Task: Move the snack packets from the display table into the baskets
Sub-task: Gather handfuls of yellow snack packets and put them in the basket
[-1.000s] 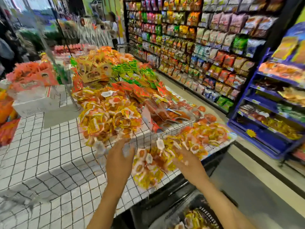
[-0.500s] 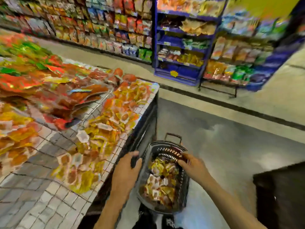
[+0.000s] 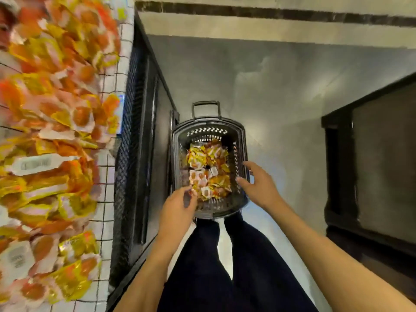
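Note:
A dark plastic basket [image 3: 240, 140] stands on the floor beside the display table [image 3: 112, 86], partly filled with yellow and orange snack packets [image 3: 208, 167]. My left hand [image 3: 177, 208] hovers over the basket's near left corner, fingers loosely curled, fingertips at the edge of the packets inside and nothing plainly held. Over the basket's right rim my right hand [image 3: 256, 183] has its fingers spread and holds nothing. Many more packets [image 3: 56, 122] are heaped on the table's white grid cloth, blurred at the left.
The table's black mesh side [image 3: 130, 154] runs right along the basket's left. A dark cabinet [image 3: 371, 165] stands to the right across a strip of grey floor [image 3: 281, 86]. My dark trouser legs [image 3: 225, 266] are just behind the basket.
The view has swung down from the table to the basket on the floor. Both hands have come away from the heap on the table and now hover over the basket, empty.

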